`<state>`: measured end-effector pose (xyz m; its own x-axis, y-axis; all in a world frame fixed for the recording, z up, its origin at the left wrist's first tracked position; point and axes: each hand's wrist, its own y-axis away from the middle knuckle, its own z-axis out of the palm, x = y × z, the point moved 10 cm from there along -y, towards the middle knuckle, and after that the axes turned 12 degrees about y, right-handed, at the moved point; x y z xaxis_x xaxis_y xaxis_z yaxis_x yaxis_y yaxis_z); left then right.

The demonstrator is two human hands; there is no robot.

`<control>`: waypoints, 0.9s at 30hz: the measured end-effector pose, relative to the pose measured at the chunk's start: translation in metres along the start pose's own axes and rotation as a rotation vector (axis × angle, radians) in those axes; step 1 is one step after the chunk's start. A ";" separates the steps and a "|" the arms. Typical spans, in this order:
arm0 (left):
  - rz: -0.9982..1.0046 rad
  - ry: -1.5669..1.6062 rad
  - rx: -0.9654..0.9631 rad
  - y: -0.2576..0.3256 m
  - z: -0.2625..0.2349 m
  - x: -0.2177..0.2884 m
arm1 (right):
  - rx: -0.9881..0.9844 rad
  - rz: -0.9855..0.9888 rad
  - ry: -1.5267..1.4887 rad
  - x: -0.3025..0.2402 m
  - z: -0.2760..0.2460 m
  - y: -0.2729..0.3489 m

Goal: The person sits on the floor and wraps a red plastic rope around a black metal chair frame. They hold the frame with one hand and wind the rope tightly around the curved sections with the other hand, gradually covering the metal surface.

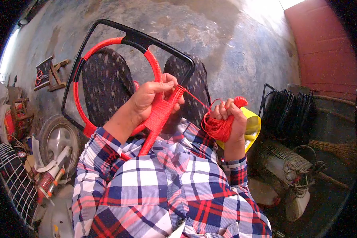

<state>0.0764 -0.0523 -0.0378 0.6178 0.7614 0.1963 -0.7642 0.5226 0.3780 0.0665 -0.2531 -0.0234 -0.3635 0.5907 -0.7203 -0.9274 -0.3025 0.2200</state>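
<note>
Red cord [219, 127] around black frame [137, 39]

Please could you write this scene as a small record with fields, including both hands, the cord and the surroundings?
Left hand: grips the red-wrapped ring of a black frame
Right hand: closed around a bundle of red cord
Cord: one strand runs from the wrapped part to the right hand
Bare black: parts of the ring and outer frame
Beside right hand: yellow item, kind unclear
Left side: wheel, wooden stool-like piece
Right side: bunched black pieces, straw broom
</note>
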 end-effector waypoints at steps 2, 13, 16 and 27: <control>-0.025 0.049 0.027 0.001 0.000 -0.003 | 0.101 0.043 0.130 0.003 -0.004 0.003; -0.020 -0.144 0.145 -0.001 -0.008 -0.002 | 0.111 0.033 0.170 0.009 -0.017 0.008; -0.023 -0.231 0.227 0.000 -0.014 -0.001 | 0.127 0.026 0.223 0.012 -0.018 0.010; -0.053 -0.101 0.306 0.006 -0.005 -0.008 | 0.335 0.094 0.166 0.008 -0.045 0.008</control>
<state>0.0660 -0.0536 -0.0420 0.6824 0.6864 0.2516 -0.6484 0.4093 0.6419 0.0605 -0.2849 -0.0571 -0.4542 0.4350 -0.7775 -0.8783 -0.0723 0.4727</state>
